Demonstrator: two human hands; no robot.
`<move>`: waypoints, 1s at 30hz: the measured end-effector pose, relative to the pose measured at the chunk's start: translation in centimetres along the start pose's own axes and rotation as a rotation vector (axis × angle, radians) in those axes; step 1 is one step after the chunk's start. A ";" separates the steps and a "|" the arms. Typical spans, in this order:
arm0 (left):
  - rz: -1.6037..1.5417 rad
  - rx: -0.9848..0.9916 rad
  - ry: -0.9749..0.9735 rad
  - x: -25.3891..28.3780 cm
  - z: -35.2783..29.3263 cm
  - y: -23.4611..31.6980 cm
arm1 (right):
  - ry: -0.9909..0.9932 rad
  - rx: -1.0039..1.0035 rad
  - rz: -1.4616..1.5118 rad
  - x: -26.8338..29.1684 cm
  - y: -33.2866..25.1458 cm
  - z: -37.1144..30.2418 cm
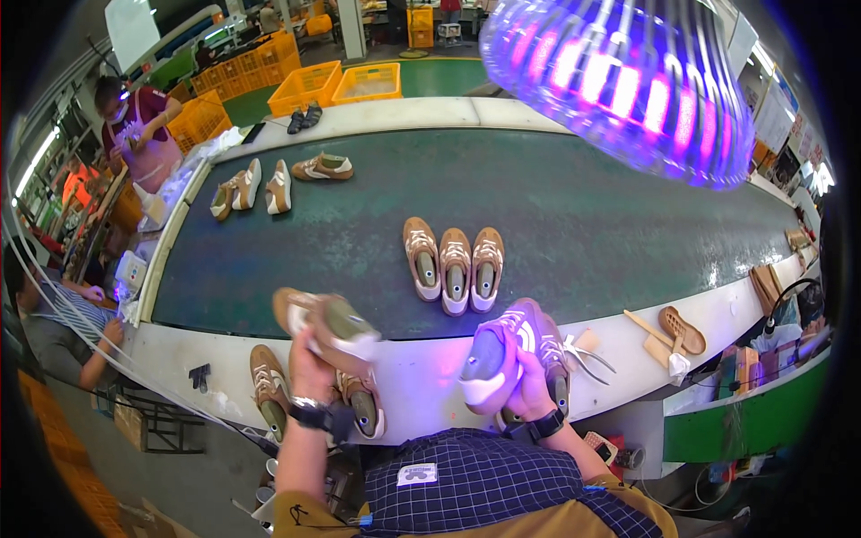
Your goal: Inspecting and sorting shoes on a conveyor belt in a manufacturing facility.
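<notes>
My left hand [309, 369] is closed round a tan and white sneaker [336, 325], lifted above the near ledge and a little blurred. In my right hand [535, 386] is another sneaker [502, 359], tinted violet by the lamp light, its opening facing me. Below the left hand, a tan sneaker [362, 405] stands on the ledge, partly covered. To its left is one more sneaker [267, 381]. Beside my right hand, a sneaker [560, 381] is half hidden. Three sneakers [455, 269] stand side by side on the green belt ahead.
A glowing violet lamp [619, 90] hangs at upper right. Several sneakers [280, 186] are on the belt's far left. Pliers [592, 360], a wooden stick [647, 328] and a brown sole [682, 330] lie on the right ledge. A person [139, 134] works at far left; another sits nearer.
</notes>
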State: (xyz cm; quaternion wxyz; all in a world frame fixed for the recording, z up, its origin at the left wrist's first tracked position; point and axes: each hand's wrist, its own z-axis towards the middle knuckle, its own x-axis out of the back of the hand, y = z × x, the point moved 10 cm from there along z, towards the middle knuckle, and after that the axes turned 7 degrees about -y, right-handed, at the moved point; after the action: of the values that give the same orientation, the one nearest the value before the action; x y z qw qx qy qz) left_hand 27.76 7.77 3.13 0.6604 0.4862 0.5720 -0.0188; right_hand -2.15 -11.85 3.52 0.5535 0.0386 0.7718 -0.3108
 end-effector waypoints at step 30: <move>0.599 0.375 0.054 2.3 12.0 -9.2 | 0.310 -0.297 -1.729 1.0 1.7 35.7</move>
State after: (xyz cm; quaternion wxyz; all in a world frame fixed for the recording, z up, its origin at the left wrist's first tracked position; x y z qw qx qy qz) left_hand 32.04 -3.87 -5.88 0.5206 0.7454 0.4077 0.0841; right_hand 27.75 -29.43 -5.07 0.0142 -0.5877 0.6296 -0.5078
